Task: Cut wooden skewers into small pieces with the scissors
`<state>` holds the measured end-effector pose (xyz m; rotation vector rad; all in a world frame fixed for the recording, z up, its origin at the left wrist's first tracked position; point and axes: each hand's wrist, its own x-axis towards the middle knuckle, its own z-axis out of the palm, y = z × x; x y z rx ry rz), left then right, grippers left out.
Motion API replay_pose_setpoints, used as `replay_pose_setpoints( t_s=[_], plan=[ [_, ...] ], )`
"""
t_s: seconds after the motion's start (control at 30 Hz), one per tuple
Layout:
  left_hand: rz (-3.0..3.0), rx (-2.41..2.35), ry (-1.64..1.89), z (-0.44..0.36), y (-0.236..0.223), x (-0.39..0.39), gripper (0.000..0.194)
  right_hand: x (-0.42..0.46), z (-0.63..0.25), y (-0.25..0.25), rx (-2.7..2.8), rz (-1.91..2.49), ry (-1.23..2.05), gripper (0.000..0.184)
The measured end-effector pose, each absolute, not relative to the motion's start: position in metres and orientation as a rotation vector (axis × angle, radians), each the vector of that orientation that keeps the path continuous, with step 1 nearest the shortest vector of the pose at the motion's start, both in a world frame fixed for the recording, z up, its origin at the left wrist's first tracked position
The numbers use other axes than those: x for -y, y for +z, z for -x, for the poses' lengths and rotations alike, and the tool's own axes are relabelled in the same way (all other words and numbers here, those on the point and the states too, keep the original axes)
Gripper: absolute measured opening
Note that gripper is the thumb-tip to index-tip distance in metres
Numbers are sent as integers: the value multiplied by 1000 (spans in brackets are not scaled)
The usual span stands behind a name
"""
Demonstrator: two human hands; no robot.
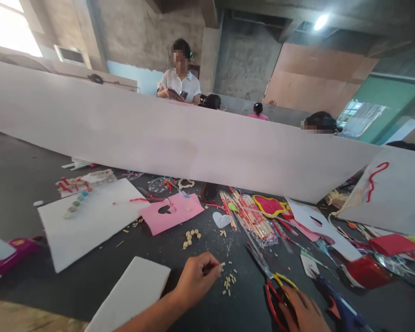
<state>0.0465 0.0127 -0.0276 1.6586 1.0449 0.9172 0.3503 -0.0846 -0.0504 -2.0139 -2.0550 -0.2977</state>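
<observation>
My left hand [199, 276] is closed in a pinch over the dark table, with the tip of a short pale stick piece [222, 264] showing at its fingertips. Just right of it, several cut stick pieces [229, 282] lie loosely scattered. My right hand [302, 310] curls over the handles of a pair of scissors [270, 275], one loop red and the other yellow. The blades point away and to the left. Beyond my left hand sits a small cluster of pale flower-like pieces [191, 238]. Part of the right hand is cut off by the lower edge.
A white board [131, 290] lies left of my left hand. Farther back are pink paper [174, 213], bundled sticks [256, 216] and a white panel [180, 138]. A red tin [368, 272] and a blue glue gun [339, 302] are at right. A person [180, 78] stands behind the panel.
</observation>
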Motion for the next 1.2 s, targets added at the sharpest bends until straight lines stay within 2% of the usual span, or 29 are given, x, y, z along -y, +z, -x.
replay_pose_setpoints(
  t_s=[0.2,0.3,0.37,0.47,0.53,0.63,0.83,1.07,1.2],
  plan=[
    [-1596,-1050,963,-44,-26,-17,22,73,-328,-30,1913,2143,-97,33],
    [-1529,-1022,963,-44,-23,-17,23,79,-325,-21,1672,2149,152,33],
    [-1467,-992,946,-44,-20,-17,25,86,-318,-15,1486,2005,340,37],
    [-1357,-946,908,-44,-19,-18,26,95,-297,-9,1318,1724,538,54],
    [-1285,-917,888,-43,-20,-19,27,98,-280,-8,1372,1698,625,69],
    [-1211,-880,886,-42,-22,-20,30,98,-259,-9,1582,1792,604,75],
    [-1096,-877,865,-42,-17,-19,31,93,-240,-13,1879,1767,539,75],
    [-1079,-744,885,-41,-19,-19,27,88,-229,-13,1975,1714,571,76],
    [-1131,-683,888,-40,-20,-19,26,86,-222,-7,1919,1664,703,70]
  ],
)
